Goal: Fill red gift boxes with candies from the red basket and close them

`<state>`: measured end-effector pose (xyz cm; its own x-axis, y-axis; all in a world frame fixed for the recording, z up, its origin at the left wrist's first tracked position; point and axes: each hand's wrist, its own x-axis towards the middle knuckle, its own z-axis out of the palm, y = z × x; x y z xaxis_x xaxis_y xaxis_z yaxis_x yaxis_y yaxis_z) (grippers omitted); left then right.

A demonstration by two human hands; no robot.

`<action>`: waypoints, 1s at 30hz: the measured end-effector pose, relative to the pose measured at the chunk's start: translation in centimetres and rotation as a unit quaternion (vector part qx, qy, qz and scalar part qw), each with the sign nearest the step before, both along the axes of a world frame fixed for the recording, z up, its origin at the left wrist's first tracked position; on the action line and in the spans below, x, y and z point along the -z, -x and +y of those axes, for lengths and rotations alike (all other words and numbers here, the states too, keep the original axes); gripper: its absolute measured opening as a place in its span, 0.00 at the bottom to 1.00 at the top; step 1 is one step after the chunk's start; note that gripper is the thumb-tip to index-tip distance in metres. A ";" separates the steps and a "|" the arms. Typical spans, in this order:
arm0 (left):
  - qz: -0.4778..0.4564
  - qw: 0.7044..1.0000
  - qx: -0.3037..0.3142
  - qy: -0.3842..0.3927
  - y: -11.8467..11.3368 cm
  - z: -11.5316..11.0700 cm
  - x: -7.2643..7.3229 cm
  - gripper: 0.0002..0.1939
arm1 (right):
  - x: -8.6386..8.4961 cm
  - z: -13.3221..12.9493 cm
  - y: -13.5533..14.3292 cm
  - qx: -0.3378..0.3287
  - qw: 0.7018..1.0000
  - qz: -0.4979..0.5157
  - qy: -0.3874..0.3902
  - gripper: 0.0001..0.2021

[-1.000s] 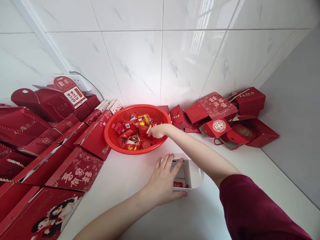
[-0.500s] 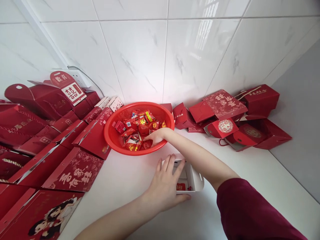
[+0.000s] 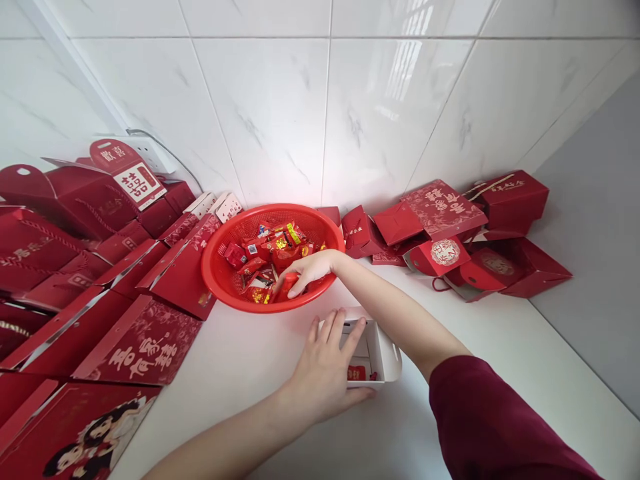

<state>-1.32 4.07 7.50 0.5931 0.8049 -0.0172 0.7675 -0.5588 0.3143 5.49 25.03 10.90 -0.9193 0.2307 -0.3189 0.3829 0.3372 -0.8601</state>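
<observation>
My right hand (image 3: 311, 268) reaches into a red plastic basket (image 3: 213, 270) and pinches a red-wrapped candy (image 3: 285, 285) between thumb and fingers. Around it in the basket lies a pile of candy packets (image 3: 293, 253) in shiny red and gold wrappers. Below the basket, my left hand (image 3: 327, 370) spans the left side of an open small box (image 3: 387, 357) with a white inside. Its fingertips are on the far edge and its thumb on the near edge, gripping it. A red packet (image 3: 357, 373) shows inside the box; my hand hides its left part.
Rows of red gift boxes (image 3: 140, 343) stand on the white table (image 3: 240, 373) at left. More red boxes (image 3: 445, 210), some tipped over, are heaped at right. Behind is a tiled wall (image 3: 270, 113) with a power socket (image 3: 155, 155); a grey panel (image 3: 595, 253) bounds the right.
My right hand has closed on a red-wrapped candy and lifted it slightly within the basket. My left hand stays on the box. The whole view has shifted slightly.
</observation>
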 end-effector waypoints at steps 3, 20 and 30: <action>-0.002 1.000 0.003 -0.003 0.0 0.0 0.0 0.55 | 0.6 0.6 -0.3 0.040 0.998 0.049 0.000 0.20; 0.009 1.000 0.002 0.007 -0.2 0.0 -0.5 0.55 | 1.5 1.0 -0.1 0.206 0.964 0.112 -0.123 0.14; -0.023 1.000 0.005 0.013 0.3 -0.1 -0.4 0.55 | 1.5 0.6 -0.1 0.279 0.932 0.173 -0.154 0.14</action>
<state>-1.60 3.97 7.92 0.6021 0.7983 -0.0111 0.7464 -0.5578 0.3630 5.59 25.66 9.38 -0.6652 0.7346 0.1336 0.2903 0.4194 -0.8601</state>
